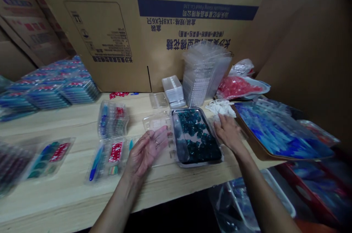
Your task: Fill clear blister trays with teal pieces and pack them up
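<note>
My left hand is raised palm up just left of the metal tray, fingers apart, with nothing visible in it. Behind its fingers lies a clear plastic blister tray, partly hidden by the hand. The metal tray holds many dark teal cube-like pieces. My right hand is beyond the metal tray's right edge, fingers stretched down beside a crumpled white cloth. Clear plastic shows around this hand; whether the fingers touch it I cannot tell. Left of my left hand, a filled blister tray holds a blue pen-shaped piece and a red patterned packet.
Stacks of clear trays stand against a big cardboard box. On the right are a bag of red pieces and a carton of blue pieces. Filled packs are piled at left. The table's front edge runs below my hands.
</note>
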`<state>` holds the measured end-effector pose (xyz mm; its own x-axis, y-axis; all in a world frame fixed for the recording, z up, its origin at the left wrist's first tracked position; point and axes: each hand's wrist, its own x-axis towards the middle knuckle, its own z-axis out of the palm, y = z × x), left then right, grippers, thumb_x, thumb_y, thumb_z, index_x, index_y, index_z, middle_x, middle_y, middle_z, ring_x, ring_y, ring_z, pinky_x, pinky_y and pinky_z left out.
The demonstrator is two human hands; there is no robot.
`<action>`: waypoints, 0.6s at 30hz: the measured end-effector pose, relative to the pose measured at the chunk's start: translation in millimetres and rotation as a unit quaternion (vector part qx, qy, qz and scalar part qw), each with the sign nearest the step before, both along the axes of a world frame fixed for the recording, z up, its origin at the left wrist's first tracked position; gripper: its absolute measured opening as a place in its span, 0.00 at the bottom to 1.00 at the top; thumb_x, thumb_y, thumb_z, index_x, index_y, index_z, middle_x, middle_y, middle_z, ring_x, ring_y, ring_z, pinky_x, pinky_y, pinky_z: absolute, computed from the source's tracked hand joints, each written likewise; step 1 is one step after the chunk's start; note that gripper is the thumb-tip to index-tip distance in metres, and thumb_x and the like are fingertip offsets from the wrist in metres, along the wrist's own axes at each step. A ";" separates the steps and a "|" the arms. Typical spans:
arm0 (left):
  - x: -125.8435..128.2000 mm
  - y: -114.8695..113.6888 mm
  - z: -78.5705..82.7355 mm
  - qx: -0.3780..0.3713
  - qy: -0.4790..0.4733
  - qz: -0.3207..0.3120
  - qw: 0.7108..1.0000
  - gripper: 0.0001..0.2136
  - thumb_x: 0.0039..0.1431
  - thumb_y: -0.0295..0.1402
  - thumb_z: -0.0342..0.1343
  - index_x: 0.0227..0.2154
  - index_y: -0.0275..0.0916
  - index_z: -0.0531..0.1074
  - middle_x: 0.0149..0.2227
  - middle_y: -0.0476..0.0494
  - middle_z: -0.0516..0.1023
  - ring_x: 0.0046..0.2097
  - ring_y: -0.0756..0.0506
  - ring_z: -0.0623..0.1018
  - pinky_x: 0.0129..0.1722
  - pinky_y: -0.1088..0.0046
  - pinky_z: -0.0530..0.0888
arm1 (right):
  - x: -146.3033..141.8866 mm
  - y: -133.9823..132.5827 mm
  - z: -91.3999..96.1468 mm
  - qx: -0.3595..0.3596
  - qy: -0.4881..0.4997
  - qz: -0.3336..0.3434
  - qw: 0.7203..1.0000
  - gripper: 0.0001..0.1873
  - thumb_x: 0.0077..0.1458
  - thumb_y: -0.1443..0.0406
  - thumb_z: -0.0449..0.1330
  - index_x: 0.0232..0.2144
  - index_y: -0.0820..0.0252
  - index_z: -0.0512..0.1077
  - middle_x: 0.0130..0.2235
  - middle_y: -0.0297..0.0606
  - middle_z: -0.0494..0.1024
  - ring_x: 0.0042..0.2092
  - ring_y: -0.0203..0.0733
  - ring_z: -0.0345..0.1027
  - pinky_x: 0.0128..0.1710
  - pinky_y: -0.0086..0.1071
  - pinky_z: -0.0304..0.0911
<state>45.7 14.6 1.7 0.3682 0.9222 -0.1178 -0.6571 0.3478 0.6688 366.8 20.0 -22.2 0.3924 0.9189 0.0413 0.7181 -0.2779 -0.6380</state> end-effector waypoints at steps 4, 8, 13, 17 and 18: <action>10.6 4.2 -2.2 0.014 0.041 -0.010 0.999 0.08 0.55 0.33 0.64 0.34 0.37 0.72 0.58 0.33 0.74 0.61 0.35 0.72 0.61 0.54 0.68 | -74.2 -22.8 14.9 -0.034 0.482 0.249 0.840 0.30 0.56 0.55 0.55 0.59 0.59 0.65 0.51 0.49 0.77 0.50 0.53 0.73 0.44 0.45 0.69; 23.6 5.1 -5.7 0.020 0.241 0.176 0.954 0.16 0.52 0.41 0.67 0.39 0.38 0.71 0.54 0.36 0.77 0.54 0.39 0.77 0.56 0.59 0.72 | -127.3 -25.3 21.4 0.101 0.423 0.212 0.875 0.27 0.55 0.67 0.54 0.58 0.54 0.61 0.48 0.42 0.77 0.40 0.44 0.73 0.40 0.39 0.69; 36.2 6.0 4.6 0.062 0.325 0.220 0.918 0.26 0.57 0.45 0.62 0.57 0.46 0.65 0.54 0.39 0.76 0.47 0.43 0.81 0.46 0.66 0.78 | -165.3 -36.2 34.4 0.152 -0.028 0.308 0.939 0.25 0.54 0.72 0.53 0.55 0.68 0.68 0.56 0.58 0.70 0.58 0.58 0.62 0.56 0.52 0.60; 29.3 26.5 4.5 0.036 0.348 0.208 0.914 0.22 0.58 0.33 0.58 0.55 0.40 0.65 0.41 0.42 0.80 0.31 0.48 0.81 0.29 0.73 0.77 | -150.4 -37.8 29.8 0.171 -0.031 0.408 0.896 0.21 0.56 0.69 0.55 0.52 0.62 0.71 0.58 0.50 0.70 0.59 0.50 0.63 0.57 0.43 0.61; 27.2 30.9 1.5 0.020 0.350 0.183 0.919 0.23 0.57 0.31 0.58 0.56 0.39 0.63 0.38 0.43 0.80 0.28 0.48 0.80 0.26 0.75 0.75 | -137.5 -31.4 25.0 0.164 -0.026 0.387 0.907 0.20 0.57 0.72 0.53 0.51 0.60 0.72 0.54 0.47 0.74 0.56 0.46 0.66 0.56 0.40 0.61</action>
<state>72.9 45.5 3.2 -0.1201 0.9780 -0.1704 -0.1300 0.1547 0.9794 229.3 -11.4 2.8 -0.3748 0.8536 0.3618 0.6493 0.5202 -0.5549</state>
